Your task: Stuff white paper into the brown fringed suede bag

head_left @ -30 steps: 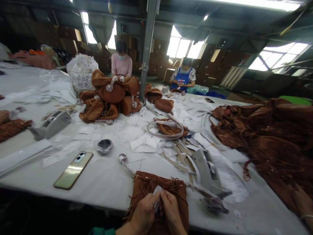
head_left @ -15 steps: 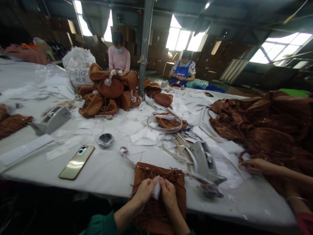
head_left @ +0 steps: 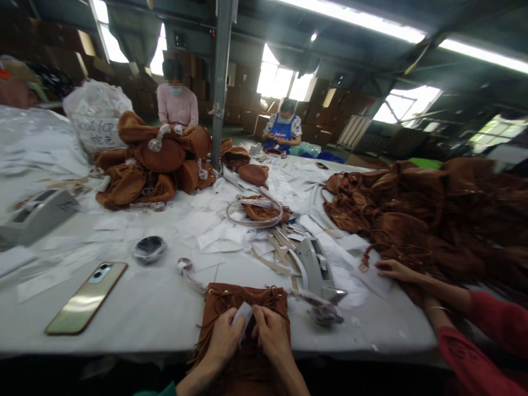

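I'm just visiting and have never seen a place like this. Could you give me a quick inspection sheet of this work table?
Surface: long white table, mostly covered.
Job's things: brown fringed bag at the near edge; a small white slip pinched above it.
Clutter: phone, tape dispenser, black tape roll, paper scraps, card strips.
Fingers: left hand and right hand both pinch the slip over the bag.
Cables: nothing seen.
Surroundings: bag pile on the right, a co-worker's hand at it; another bag heap; two people across the table; stacked boxes behind.
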A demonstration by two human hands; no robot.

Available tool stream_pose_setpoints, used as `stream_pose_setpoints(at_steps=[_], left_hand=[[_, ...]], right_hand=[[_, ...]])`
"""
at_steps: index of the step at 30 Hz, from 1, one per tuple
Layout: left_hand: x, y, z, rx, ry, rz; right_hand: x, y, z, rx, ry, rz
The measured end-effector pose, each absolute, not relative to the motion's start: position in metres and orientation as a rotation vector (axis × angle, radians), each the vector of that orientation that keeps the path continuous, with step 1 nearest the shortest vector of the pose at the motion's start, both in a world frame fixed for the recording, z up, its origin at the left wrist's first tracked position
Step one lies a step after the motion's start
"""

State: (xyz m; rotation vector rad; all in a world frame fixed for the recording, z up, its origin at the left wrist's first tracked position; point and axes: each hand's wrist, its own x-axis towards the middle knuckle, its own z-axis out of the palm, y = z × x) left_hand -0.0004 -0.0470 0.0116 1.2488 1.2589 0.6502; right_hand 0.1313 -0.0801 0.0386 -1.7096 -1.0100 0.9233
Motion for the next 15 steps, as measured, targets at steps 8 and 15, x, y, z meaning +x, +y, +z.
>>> stream_pose_setpoints(at_steps=[8, 15], left_hand=[[0.0, -0.05, 0.002, 1.344, 1.247, 0.622], [-0.004, -0.051, 0.002, 1.374, 1.198, 0.591]], right_hand=[[0.314, -0.11, 0.094, -2.216, -0.663, 0.042], [0.366, -0.085, 0.071, -2.198, -0.87, 0.322]])
